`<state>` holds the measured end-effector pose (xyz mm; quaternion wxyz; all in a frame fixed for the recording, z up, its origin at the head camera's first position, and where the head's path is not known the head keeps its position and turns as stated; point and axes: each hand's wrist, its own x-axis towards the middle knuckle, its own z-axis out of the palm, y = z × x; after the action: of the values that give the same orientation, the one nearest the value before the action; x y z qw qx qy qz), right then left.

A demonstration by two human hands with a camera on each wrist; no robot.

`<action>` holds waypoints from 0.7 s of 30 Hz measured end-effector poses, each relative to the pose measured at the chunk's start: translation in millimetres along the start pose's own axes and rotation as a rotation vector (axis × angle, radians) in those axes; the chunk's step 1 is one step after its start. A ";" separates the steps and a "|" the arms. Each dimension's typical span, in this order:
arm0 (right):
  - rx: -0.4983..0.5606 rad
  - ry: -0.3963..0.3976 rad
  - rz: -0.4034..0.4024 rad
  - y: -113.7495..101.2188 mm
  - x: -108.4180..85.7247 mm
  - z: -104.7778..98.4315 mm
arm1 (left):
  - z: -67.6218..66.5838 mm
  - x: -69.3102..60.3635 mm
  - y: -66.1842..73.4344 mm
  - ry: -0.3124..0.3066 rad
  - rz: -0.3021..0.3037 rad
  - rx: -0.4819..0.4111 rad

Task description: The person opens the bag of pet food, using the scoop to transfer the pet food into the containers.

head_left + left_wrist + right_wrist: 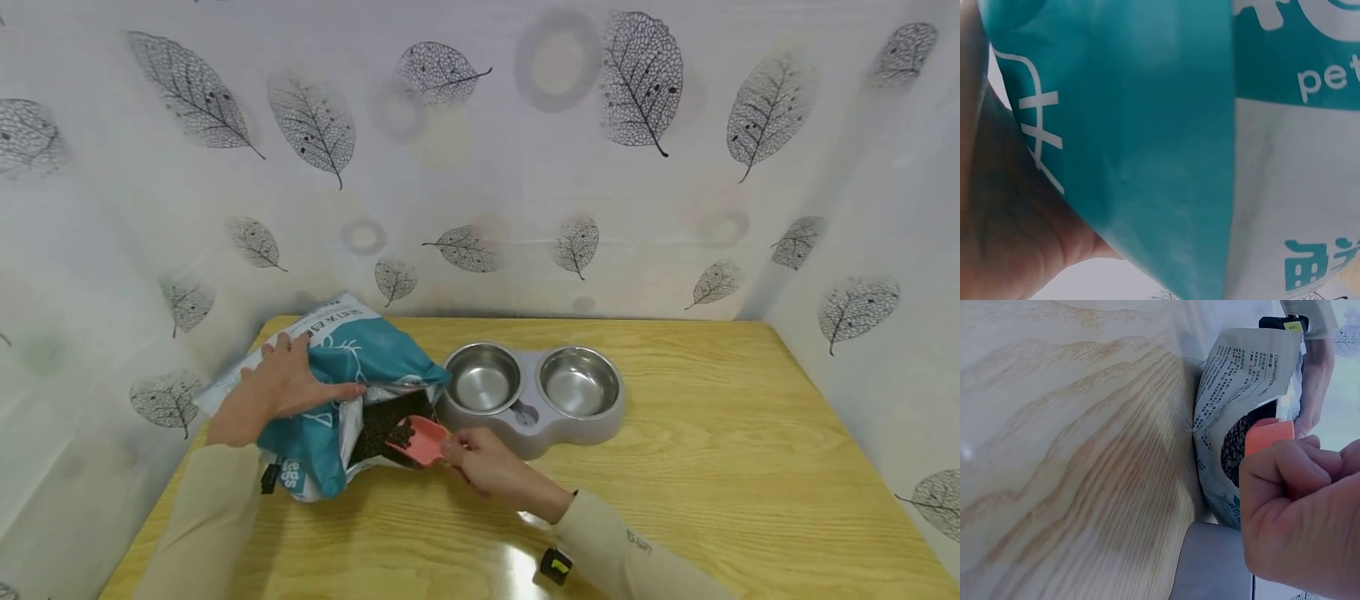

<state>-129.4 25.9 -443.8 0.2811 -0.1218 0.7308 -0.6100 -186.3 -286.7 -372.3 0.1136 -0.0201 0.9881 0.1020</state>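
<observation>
Scoop at edge of wide-open bag

The left sleeve is long and light tan, with soft folds. The right sleeve matches and has small dark letters. By the left wrist is a little black box, by the right wrist a second box, and both have yellow patches.

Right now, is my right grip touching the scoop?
Touching. The head view shows your right grip holding the scoop by its handle end, thumb against it.
</observation>
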 end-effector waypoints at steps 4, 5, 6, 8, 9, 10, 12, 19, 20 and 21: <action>0.049 -0.038 0.019 -0.6 -3.3 -3.3 | 0.2 -0.6 -0.5 0.004 0.007 -0.005; 0.067 -0.049 0.020 -0.7 -4.2 -4.0 | 0.4 -0.6 -0.7 0.005 0.007 -0.006; 0.083 -0.062 0.018 -0.7 -5.2 -4.9 | 0.5 -0.5 -0.8 0.005 0.008 -0.007; 0.110 -0.077 0.012 -0.7 -6.8 -6.7 | 1.1 -0.4 -1.0 0.006 0.009 -0.010; 0.121 -0.083 0.005 -0.7 -7.4 -7.9 | 1.3 -0.3 -1.2 0.006 0.009 -0.011; 0.134 -0.089 -0.002 -0.8 -8.0 -9.3 | 1.4 -0.4 -1.3 0.006 0.010 -0.011; 0.151 -0.102 -0.024 -1.7 -9.3 -13.1 | 1.5 -0.6 -1.3 0.007 0.011 -0.012; 0.140 -0.107 -0.082 -10.4 -12.4 -32.5 | 1.2 -1.1 -1.8 0.013 0.017 -0.013; 0.125 -0.094 -0.083 -11.4 -12.3 -36.2 | 1.3 -1.1 -1.8 0.013 0.018 -0.014; 0.104 -0.076 -0.081 -12.4 -12.4 -40.1 | 1.2 -1.1 -1.7 0.013 0.018 -0.015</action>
<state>-143.8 62.5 -424.7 0.2895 -0.1596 0.6815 -0.6529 -184.9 -288.1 -373.5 0.1060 -0.0126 0.9882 0.1101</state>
